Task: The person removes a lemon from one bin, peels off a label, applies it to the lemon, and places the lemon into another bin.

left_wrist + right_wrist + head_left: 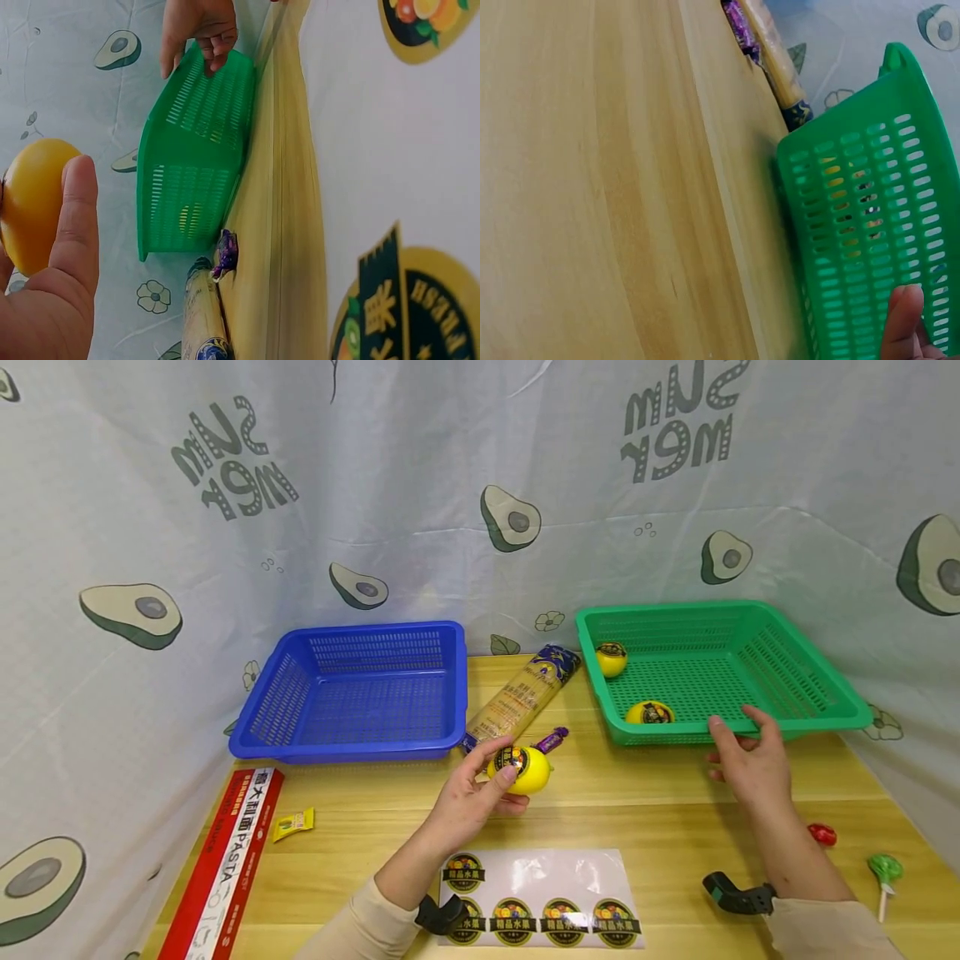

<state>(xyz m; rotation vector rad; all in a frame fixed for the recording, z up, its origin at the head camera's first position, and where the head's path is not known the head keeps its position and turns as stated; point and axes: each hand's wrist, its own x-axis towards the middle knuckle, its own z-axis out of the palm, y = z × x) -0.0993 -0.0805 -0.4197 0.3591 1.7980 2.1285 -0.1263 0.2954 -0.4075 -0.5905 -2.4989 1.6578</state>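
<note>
My left hand (468,797) holds a yellow lemon (534,771) between thumb and fingers, above the table's middle; the lemon bears a round black and gold sticker (512,762). At the front rim of the green basket (806,724) is my right hand (756,772), its fingers loosely bent with nothing held between them. One fingertip (907,300) overlaps the basket's side in the right wrist view. Inside that basket lie two more stickered lemons, one at the back left (611,667) and one by the front wall (639,713).
A blue basket (348,750) stands at the left. Between the baskets lie a pasta packet (517,697) and a purple candy (552,740). Up front is a sticker sheet (540,872). A red pasta box (225,860), yellow candy (293,824), red candy (822,834) and green lollipop (886,868) lie outward.
</note>
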